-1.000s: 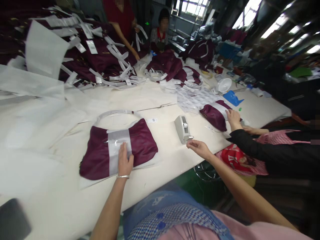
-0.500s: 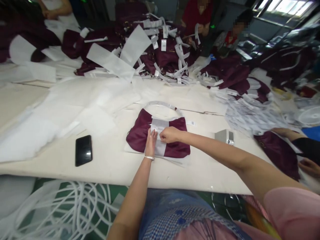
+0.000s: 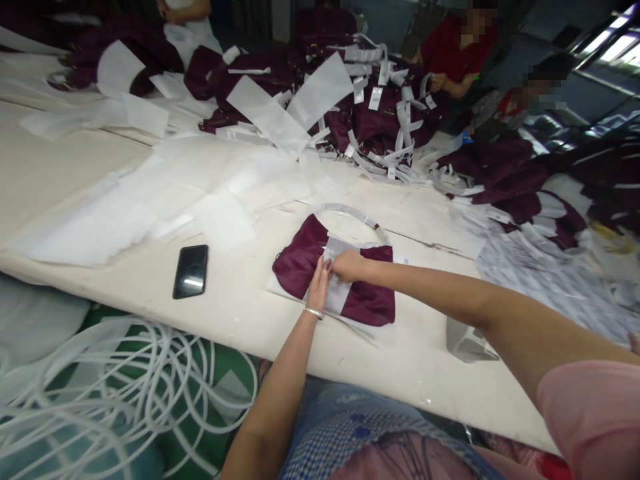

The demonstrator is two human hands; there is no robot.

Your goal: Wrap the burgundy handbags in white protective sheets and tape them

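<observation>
A maroon bag (image 3: 299, 262) lies flat on the white table (image 3: 235, 313), wrapped across its middle by a white paper band (image 3: 338, 297). Its pale handle loop (image 3: 353, 213) arcs behind it. My left hand (image 3: 319, 287), a bracelet on the wrist, rests with fingers stretched flat on the band. My right hand (image 3: 346, 265) sits just beside it at the band's upper part, fingers curled into a pinch; what they pinch is too small to make out. The fingertips of both hands nearly touch.
A black phone (image 3: 191, 271) lies left of the bag. A grey tape dispenser (image 3: 467, 343) stands right, partly behind my arm. White sheets (image 3: 150, 200) and heaps of maroon bags (image 3: 350, 113) cover the far table. Other people (image 3: 450, 50) work there. White tubing coils (image 3: 120, 393) lie below.
My right hand left the tape dispenser and came onto the bag's band beside my left hand. My view swung left, bringing the phone and tubing in.
</observation>
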